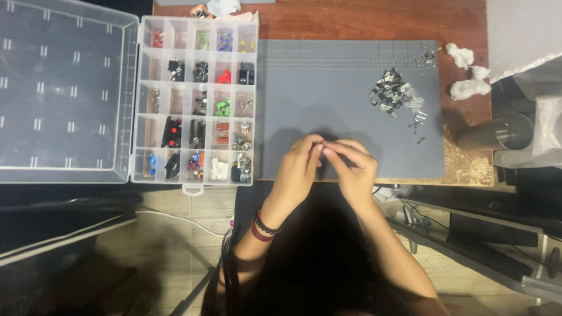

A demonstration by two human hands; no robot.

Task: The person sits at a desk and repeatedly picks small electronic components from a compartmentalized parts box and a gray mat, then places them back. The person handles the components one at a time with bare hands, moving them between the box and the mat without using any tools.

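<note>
Fingertips [321,146] of both hands meet over the near edge of the grey work mat [328,88], pinched together on something too small to make out; whether a part sits between them I cannot tell.

At far left the clear lid [61,88] of the compartment box [196,102] lies folded flat open, probably so every cell stays within reach. Its cells hold sorted small electronic parts in black, red, green and blue, kept apart by the dividers.

Just right of the box, the left hand [295,172], with dark bands at the wrist, rises from below and curls its fingers toward the right hand [354,169], which mirrors it. Holding both close in front of the body likely gives steadier control of fine work.

Farther right on the mat, well apart from the hands, lies a loose heap of black and silver components [393,93]. Beyond the mat, white cotton tufts [468,73] rest on the wooden table [374,20], near a metal cup [497,133].
</note>
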